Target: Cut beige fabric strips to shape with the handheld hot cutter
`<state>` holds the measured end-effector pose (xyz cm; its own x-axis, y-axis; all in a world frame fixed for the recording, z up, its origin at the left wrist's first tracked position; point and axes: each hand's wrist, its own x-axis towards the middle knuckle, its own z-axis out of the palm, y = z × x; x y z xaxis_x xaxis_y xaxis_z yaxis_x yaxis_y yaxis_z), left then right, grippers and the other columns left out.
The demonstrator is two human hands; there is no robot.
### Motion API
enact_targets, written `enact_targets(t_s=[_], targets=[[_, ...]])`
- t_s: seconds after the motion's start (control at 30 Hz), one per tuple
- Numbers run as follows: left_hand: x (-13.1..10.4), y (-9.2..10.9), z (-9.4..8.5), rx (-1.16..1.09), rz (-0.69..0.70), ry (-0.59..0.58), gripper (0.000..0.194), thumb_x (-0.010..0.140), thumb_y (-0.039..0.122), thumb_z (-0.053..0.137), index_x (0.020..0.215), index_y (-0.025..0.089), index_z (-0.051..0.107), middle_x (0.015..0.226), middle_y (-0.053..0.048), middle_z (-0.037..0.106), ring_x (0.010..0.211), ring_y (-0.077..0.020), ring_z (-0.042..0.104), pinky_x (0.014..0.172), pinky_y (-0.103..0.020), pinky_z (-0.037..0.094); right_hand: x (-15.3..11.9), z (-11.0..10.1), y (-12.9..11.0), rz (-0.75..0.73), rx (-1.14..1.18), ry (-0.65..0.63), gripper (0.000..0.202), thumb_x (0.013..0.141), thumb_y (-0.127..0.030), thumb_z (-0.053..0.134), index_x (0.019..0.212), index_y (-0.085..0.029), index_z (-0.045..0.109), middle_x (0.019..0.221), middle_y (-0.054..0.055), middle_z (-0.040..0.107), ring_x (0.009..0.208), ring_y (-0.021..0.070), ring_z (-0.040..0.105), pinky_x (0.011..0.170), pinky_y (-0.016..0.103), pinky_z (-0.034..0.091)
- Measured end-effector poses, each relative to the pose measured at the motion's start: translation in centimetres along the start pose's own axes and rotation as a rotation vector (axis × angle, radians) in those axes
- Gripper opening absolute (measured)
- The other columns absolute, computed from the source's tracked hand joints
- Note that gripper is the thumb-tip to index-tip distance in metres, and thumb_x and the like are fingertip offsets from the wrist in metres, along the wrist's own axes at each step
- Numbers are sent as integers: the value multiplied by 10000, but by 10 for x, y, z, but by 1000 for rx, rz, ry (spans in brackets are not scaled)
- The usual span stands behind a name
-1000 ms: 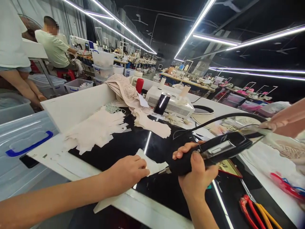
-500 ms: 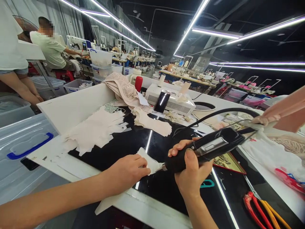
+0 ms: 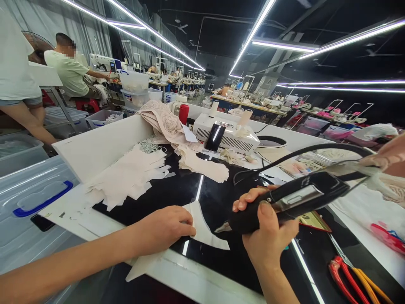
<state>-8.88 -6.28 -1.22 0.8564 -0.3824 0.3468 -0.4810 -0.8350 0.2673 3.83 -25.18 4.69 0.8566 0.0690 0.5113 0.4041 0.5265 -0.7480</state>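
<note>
My left hand (image 3: pixel 172 228) pinches the edge of a curved off-white fabric piece (image 3: pixel 205 230) that lies on the glossy black surface (image 3: pixel 148 211). In my right hand (image 3: pixel 265 232) is a black handheld tool (image 3: pixel 291 198) with a silver plate and a cable at its rear. The tool's pointed metal tip is just right of the fabric, apart from it. Behind my left hand a pile of pale fabric pieces (image 3: pixel 126 173) is spread out. A smaller stack (image 3: pixel 205 164) lies beyond the piece.
Red-and-orange-handled scissors (image 3: pixel 344 270) lie at the right. A white vented box (image 3: pixel 234 133) with a phone (image 3: pixel 215 137) leaning on it stands at the back. Another person's hand (image 3: pixel 390 154) shows at the right edge. Two people are at the left.
My right hand and the tool have moved right, and the tip has left the fabric. The fabric piece now shows more fully. At the right edge, another person's hand has come into view.
</note>
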Motion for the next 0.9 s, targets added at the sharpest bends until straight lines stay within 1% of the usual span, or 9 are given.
enact_targets(t_s=[0.07,0.13,0.23,0.3,0.37,0.53,0.63,0.8,0.9], targets=[[0,-1,-9,-91,12,-18,332,950,-44,563,1094,200,734,1103,-40,734,1041,-193,686,971,-301,547,2,-3,-1,-5,-6,13,378,793,-328,854,1061,-239,603,740,-47,668,542,139,615,503,299,565],[3,-2,-17,-170,-18,-22,281,998,13,574,1123,197,746,1132,-45,743,1060,-181,697,990,-283,549,2,-6,-2,-3,-20,11,378,793,-337,858,1066,-236,616,743,-41,676,540,142,617,501,307,569],[13,-5,-20,-188,-68,17,232,1065,107,554,1165,186,748,1191,-66,743,1077,-178,711,978,-274,569,-1,-9,-4,-2,-26,-12,372,804,-334,854,1079,-241,622,746,-37,683,545,150,622,505,320,576],[22,-10,-17,-144,-68,45,229,1092,144,525,1173,170,738,1205,-79,741,1100,-192,712,998,-299,575,-4,-11,-5,-7,-24,-31,371,807,-329,855,1080,-239,621,749,-33,686,548,152,624,507,323,580],[31,-17,-11,-88,-51,61,233,1103,148,502,1171,156,725,1213,-89,739,1123,-201,709,1016,-318,578,-6,-12,-5,-8,-32,-41,363,810,-330,856,1072,-233,624,750,-28,685,549,154,626,504,323,583],[44,-34,7,9,27,21,222,1054,48,529,1156,119,713,1206,-111,744,1148,-208,702,1030,-318,579,-8,-17,-7,7,-50,-37,343,810,-318,855,1054,-234,629,748,-20,683,557,164,631,499,332,592],[42,-40,11,10,41,9,254,1033,12,518,1131,124,724,1172,-110,754,1140,-212,701,1019,-328,585,-9,-21,-11,16,-47,-35,331,814,-306,850,1052,-242,629,740,-22,675,554,161,624,498,329,591],[32,-43,7,-15,31,24,234,1065,79,519,1161,143,723,1197,-94,749,1140,-205,700,1023,-324,588,-10,-24,-16,-3,-47,-51,324,809,-318,858,1043,-241,648,720,-18,675,545,166,618,473,324,586],[28,-43,4,-36,37,27,244,1070,87,510,1171,144,725,1212,-98,746,1148,-199,699,1028,-315,588,-10,-24,-17,11,-56,-48,319,808,-328,861,1029,-236,651,720,-16,671,547,167,619,475,331,594]])
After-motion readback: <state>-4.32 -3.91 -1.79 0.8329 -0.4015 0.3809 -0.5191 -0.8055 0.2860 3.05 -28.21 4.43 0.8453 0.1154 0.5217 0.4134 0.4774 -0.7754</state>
